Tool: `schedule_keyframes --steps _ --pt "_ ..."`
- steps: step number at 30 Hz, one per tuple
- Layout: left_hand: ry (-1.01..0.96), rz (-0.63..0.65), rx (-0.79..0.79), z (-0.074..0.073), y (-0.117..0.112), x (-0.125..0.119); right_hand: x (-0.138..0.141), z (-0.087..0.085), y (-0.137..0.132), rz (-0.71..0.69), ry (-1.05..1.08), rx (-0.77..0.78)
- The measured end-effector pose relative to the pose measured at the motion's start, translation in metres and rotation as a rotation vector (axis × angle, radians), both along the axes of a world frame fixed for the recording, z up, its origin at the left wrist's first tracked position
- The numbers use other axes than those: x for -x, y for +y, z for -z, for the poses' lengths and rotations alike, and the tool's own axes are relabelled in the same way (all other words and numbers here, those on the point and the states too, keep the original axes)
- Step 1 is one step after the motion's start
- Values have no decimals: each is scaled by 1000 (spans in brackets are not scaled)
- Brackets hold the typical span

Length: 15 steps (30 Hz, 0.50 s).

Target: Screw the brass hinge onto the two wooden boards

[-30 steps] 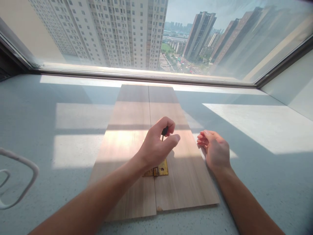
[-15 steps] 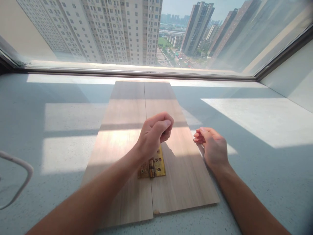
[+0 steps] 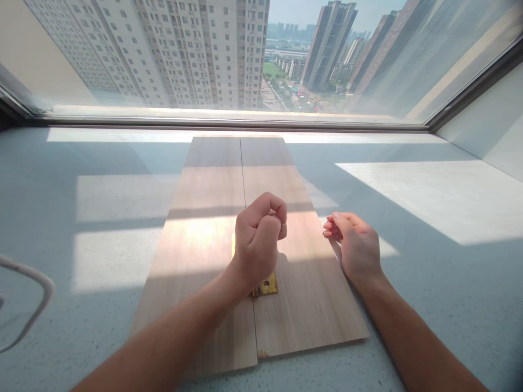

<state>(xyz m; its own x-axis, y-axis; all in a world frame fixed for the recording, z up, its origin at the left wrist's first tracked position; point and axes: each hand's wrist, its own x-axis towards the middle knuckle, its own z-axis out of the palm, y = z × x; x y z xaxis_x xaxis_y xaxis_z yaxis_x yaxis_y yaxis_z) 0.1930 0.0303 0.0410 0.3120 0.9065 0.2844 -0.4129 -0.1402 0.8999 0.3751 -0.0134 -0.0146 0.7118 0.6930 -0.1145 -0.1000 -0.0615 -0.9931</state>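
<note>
My left hand [image 3: 260, 235] is closed in a fist over a brass hinge [image 3: 268, 285]. It hides most of the hinge, and whatever the curled fingers hold, if anything, is out of sight. Beneath lie two pale wooden boards side by side, the left board [image 3: 208, 188] and the right board [image 3: 312, 305], with the hinge across their seam. Just off the right board's outer edge, my right hand [image 3: 358, 242] is closed, thumb pressed to the fingers. I cannot make out anything in that pinch.
The boards rest on a speckled pale sill [image 3: 412, 294] striped with sunlight and shadow. A white cable or handle-like loop [image 3: 38, 283] shows at the left edge. A window frame [image 3: 229, 125] runs behind, with tall buildings outside.
My left fist has turned and come slightly down and left, so it covers more of the hinge and its thumb is now bent. My right hand stays in place.
</note>
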Motion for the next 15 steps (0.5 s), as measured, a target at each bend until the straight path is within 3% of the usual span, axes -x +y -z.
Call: schedule_keyframes --steps 5,7,9,13,15 --pt "77 312 62 -8 22 1 -1 1 1 -1 -9 -7" --pt "87 359 63 -9 25 2 -2 2 0 -5 -10 -10" --pt "85 289 20 -8 23 1 -3 2 -1 -5 -8 -14" --pt "102 -118 -68 -2 7 -2 -4 2 -3 21 -5 -37" --pt "129 -222 -51 0 -2 -4 -3 0 -5 34 -4 -72"
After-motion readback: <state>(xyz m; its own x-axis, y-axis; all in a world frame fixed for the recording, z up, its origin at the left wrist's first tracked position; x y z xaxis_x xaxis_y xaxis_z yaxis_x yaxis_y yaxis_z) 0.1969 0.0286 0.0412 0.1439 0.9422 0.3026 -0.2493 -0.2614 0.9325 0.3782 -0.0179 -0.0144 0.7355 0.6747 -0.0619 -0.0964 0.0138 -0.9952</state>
